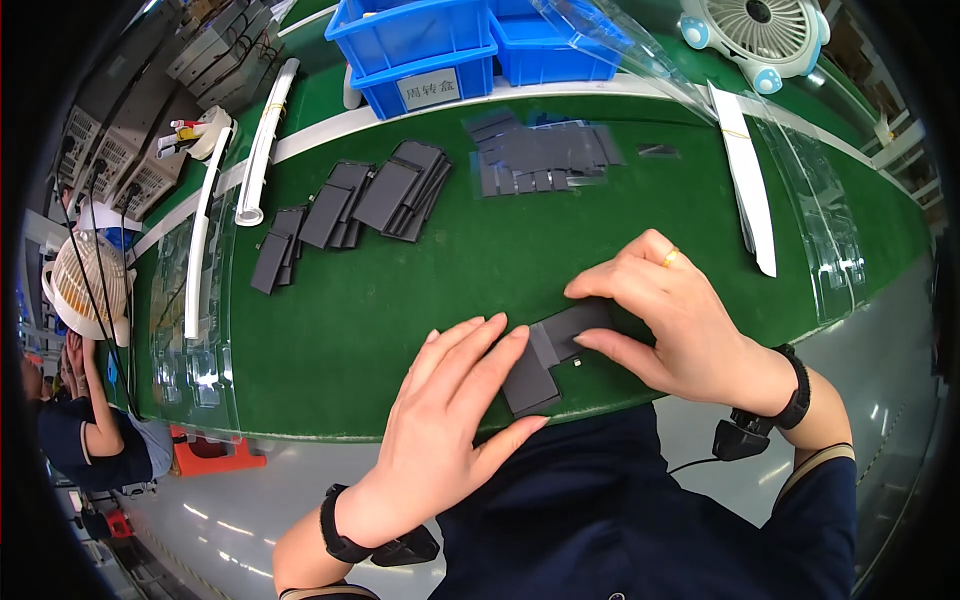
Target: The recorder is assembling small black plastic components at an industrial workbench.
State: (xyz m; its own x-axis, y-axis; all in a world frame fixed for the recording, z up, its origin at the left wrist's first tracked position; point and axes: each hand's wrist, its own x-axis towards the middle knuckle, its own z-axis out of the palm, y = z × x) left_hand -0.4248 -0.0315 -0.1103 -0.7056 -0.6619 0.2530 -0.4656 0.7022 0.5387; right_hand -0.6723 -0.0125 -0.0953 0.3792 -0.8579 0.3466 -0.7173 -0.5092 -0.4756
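Observation:
On the green mat (380, 310) near its front edge lies a flat dark grey block (528, 383) that looks like a battery pack. A dark grey flap (580, 322) extends from it to the upper right, with a lighter band at the join. Just below the flap is a tiny pale connector-like piece. My left hand (440, 410) rests with outstretched fingers at the block's left side, its thumb by the lower edge. The thumb and forefinger of my right hand (670, 320) have the flap between them; its right end is hidden under this hand.
Stacks of similar dark blocks (395, 190) lie at the back left. Dark sheets on clear film (545, 155) are at the back middle, before blue bins (425, 80). White strips (742, 180) and clear plastic flank the mat. Fans stand on both sides; another person sits far left.

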